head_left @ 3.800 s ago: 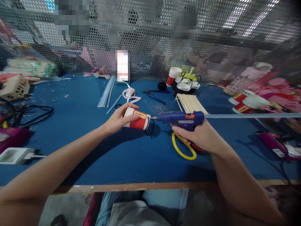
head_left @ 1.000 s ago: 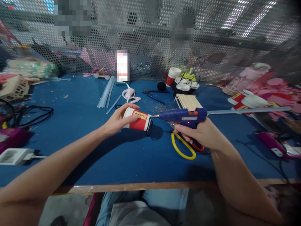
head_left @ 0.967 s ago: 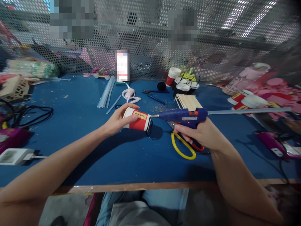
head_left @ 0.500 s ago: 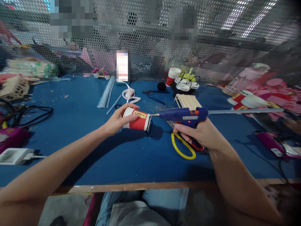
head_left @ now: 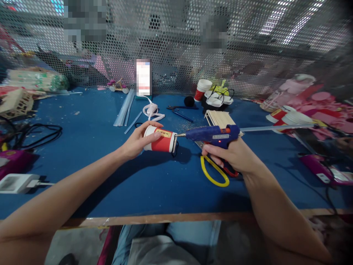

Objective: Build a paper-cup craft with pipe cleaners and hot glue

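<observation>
My left hand is wrapped round a red and white paper cup that lies sideways above the blue table. Black cord or wire shows at the cup's right end. A blue glue gun is gripped in my right hand, its metal nozzle at the cup's right end, and a small red light glows on its body. A long clear glue stick sticks out of its back. Below my right hand lie scissors with a yellow handle loop and a red one, partly hidden.
Behind the cup are white ribbon, clear glue sticks, pliers and a phone. Wooden sticks lie behind the gun. A white charger sits left, a purple power strip right. Metal mesh rises behind.
The glue gun and my right hand have shifted very slightly left, and the rear end of the glue stick has moved left and a little up. My left hand still holds the cup.
</observation>
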`<control>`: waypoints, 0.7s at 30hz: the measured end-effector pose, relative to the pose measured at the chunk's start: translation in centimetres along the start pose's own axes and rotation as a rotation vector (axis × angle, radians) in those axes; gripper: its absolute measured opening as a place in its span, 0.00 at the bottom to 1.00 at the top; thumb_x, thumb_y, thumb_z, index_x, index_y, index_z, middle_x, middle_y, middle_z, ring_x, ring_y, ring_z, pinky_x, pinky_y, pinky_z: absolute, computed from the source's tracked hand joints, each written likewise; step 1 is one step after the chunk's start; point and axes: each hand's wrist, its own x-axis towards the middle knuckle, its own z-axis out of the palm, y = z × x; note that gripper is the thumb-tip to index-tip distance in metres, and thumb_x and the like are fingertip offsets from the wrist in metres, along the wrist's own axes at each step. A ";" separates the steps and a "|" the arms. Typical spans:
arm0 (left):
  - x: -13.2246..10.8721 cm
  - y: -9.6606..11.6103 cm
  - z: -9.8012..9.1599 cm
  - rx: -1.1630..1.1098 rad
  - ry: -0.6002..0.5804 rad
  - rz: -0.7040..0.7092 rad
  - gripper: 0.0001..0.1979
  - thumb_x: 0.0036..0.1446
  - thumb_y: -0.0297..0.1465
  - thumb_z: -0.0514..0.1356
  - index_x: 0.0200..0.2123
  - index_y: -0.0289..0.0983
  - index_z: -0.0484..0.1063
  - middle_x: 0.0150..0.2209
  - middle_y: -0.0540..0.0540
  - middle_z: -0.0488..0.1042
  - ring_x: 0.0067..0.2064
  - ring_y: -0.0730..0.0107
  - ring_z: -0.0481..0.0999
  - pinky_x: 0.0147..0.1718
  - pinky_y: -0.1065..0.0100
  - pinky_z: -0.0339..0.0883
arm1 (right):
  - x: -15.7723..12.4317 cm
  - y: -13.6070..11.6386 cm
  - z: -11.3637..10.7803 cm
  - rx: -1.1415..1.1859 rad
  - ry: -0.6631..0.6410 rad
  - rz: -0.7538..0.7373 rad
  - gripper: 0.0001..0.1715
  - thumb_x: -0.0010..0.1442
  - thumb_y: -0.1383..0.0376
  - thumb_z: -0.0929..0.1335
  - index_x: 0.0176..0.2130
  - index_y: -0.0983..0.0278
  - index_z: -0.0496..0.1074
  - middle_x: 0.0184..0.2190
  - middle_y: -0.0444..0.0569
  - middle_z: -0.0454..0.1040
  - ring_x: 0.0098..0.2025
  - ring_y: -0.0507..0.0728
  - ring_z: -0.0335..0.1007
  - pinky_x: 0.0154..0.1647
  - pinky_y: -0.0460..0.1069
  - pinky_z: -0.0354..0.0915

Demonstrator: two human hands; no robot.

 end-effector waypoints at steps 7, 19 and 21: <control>0.0 0.0 -0.1 0.019 -0.010 0.015 0.19 0.47 0.37 0.62 0.42 0.38 0.65 0.39 0.45 0.71 0.32 0.73 0.70 0.28 0.73 0.64 | -0.2 -0.3 -0.1 -0.007 0.025 -0.016 0.14 0.55 0.56 0.66 0.27 0.65 0.70 0.12 0.39 0.61 0.14 0.46 0.57 0.16 0.43 0.58; 0.0 -0.1 -0.2 0.091 -0.014 0.068 0.19 0.47 0.36 0.62 0.43 0.37 0.65 0.38 0.45 0.70 0.33 0.73 0.70 0.29 0.73 0.65 | -0.1 -0.4 -0.3 -0.114 0.017 -0.024 0.15 0.54 0.56 0.66 0.26 0.65 0.69 0.12 0.40 0.62 0.14 0.47 0.59 0.17 0.44 0.60; 0.0 -0.2 -0.2 0.090 -0.016 0.069 0.19 0.47 0.36 0.62 0.42 0.37 0.65 0.38 0.45 0.70 0.33 0.73 0.70 0.29 0.73 0.65 | -0.2 -0.5 -0.4 -0.116 0.030 -0.029 0.15 0.54 0.56 0.66 0.26 0.65 0.69 0.12 0.40 0.62 0.14 0.47 0.58 0.17 0.44 0.60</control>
